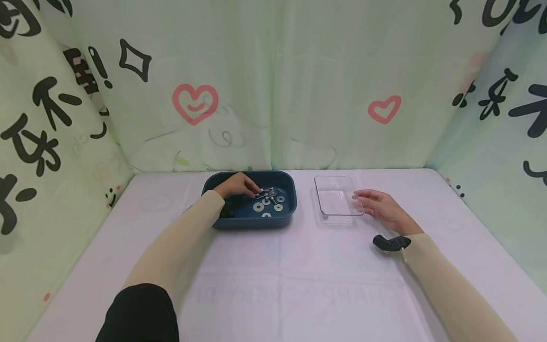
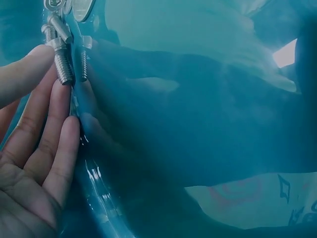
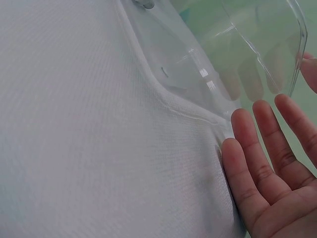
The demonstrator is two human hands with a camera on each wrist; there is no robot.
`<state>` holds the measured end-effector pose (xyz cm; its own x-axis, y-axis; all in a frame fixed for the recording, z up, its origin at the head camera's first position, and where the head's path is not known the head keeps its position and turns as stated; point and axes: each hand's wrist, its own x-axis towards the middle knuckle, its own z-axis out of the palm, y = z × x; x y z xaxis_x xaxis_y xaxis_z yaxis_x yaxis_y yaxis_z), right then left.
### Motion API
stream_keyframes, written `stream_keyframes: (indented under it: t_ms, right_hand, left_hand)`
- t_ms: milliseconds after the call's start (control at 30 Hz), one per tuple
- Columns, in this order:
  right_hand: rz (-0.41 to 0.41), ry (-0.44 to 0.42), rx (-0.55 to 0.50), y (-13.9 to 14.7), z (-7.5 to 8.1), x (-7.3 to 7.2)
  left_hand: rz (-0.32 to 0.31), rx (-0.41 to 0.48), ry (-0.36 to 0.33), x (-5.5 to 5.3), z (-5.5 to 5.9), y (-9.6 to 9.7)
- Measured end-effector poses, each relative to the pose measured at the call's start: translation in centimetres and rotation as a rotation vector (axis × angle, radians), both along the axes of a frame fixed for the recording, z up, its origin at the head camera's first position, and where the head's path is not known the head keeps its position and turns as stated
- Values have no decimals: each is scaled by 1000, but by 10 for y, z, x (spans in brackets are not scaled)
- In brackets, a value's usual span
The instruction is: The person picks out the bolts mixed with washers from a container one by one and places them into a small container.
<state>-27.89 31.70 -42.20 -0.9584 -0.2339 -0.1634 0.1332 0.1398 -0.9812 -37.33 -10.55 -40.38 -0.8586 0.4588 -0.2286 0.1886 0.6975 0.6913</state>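
In the head view my left hand (image 1: 238, 185) reaches into a dark blue tray (image 1: 252, 222). Its thumb and fingers pinch a threaded silver bolt (image 2: 62, 64), clearest in the left wrist view. More bolts (image 1: 271, 195) and several flat washers (image 1: 258, 207) lie in the tray beside the fingertips. On the right, a clear plastic box (image 1: 337, 214) stands on the table. My right hand (image 1: 382, 209) rests at its right side, with nearly straight fingers (image 3: 246, 131) against the outer wall and the thumb by the rim.
A small metal piece (image 3: 146, 3) shows at the box's near corner. White cloth covers the table (image 1: 278, 275). Printed green curtains (image 1: 273, 85) close off the back and both sides. A black device (image 1: 391, 243) is worn on the right wrist.
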Motion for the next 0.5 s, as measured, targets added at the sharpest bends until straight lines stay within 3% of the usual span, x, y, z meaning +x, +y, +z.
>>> stream_keyframes:
  t_ms: [267, 500]
  right_hand:
    - [-15, -11, 52, -1, 0, 0]
    - [-18, -19, 49, -1, -1, -1]
  left_hand:
    - [-34, -25, 12, -5, -5, -1]
    - [-103, -81, 100, -6, -5, -3]
